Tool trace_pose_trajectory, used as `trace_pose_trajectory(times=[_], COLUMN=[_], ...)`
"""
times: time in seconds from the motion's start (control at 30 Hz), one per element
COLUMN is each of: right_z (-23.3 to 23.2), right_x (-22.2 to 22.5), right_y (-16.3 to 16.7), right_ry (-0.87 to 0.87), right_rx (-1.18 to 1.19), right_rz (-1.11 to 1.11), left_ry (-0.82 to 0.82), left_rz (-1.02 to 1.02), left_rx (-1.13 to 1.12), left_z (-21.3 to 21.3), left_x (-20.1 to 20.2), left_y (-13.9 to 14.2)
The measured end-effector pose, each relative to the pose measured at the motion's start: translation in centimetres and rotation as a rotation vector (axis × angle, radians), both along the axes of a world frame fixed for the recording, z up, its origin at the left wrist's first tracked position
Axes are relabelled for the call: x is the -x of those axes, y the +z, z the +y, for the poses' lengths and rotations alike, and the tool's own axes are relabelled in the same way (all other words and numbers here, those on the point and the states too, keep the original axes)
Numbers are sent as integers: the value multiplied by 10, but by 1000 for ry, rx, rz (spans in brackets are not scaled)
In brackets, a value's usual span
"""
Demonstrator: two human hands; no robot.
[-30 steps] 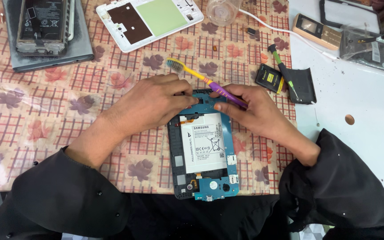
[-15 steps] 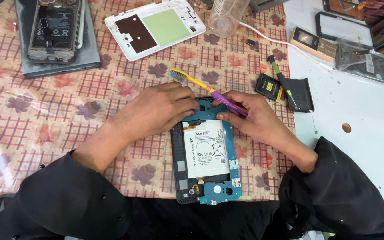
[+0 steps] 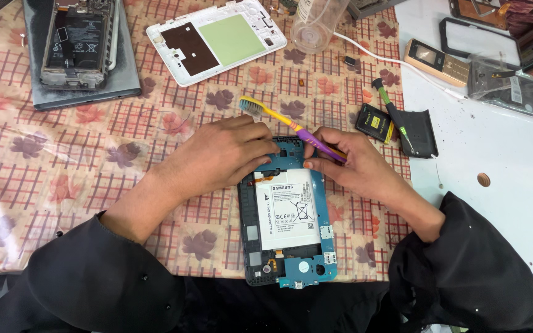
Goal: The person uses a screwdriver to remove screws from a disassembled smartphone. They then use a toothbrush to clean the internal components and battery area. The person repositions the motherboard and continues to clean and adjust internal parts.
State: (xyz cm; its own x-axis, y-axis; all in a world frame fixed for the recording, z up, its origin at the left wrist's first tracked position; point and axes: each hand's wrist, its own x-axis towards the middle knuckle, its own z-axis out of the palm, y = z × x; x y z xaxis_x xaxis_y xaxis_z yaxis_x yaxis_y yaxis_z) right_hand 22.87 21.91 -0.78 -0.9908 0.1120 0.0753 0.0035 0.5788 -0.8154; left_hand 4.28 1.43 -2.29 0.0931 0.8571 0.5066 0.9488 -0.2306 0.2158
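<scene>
An opened tablet (image 3: 288, 216) lies back-up at the near edge of the flower-patterned tablecloth (image 3: 50, 185), its white battery (image 3: 286, 208) and blue circuit board exposed. The left hand (image 3: 220, 154) rests curled on the tablet's upper left corner, fingertips pressing the frame. The right hand (image 3: 353, 163) grips a yellow-and-purple toothbrush (image 3: 291, 128) while its fingertips touch the tablet's top edge. Farther off lie a white back cover (image 3: 217, 38), a dismantled phone (image 3: 78, 40) on a grey slab, and a green-handled screwdriver (image 3: 393, 114).
</scene>
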Motion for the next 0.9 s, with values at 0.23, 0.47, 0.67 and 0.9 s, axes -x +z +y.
trace_pose_trajectory(times=[0.23, 0.47, 0.67, 0.9], right_z=[5, 17, 22, 10], right_x=[-1, -5, -6, -1], right_y=[-5, -2, 3, -10], right_ry=[-52, -132, -104, -92], right_rx=[-35, 10, 61, 29], right_rz=[-55, -35, 4, -37], left_ry=[3, -2, 16, -1], left_rz=[7, 50, 120, 153], left_rx=[-13, -24, -27, -56], left_z=[-1, -4, -4, -6], left_x=[-1, -1, 0, 0], left_y=[-1, 0, -1, -3])
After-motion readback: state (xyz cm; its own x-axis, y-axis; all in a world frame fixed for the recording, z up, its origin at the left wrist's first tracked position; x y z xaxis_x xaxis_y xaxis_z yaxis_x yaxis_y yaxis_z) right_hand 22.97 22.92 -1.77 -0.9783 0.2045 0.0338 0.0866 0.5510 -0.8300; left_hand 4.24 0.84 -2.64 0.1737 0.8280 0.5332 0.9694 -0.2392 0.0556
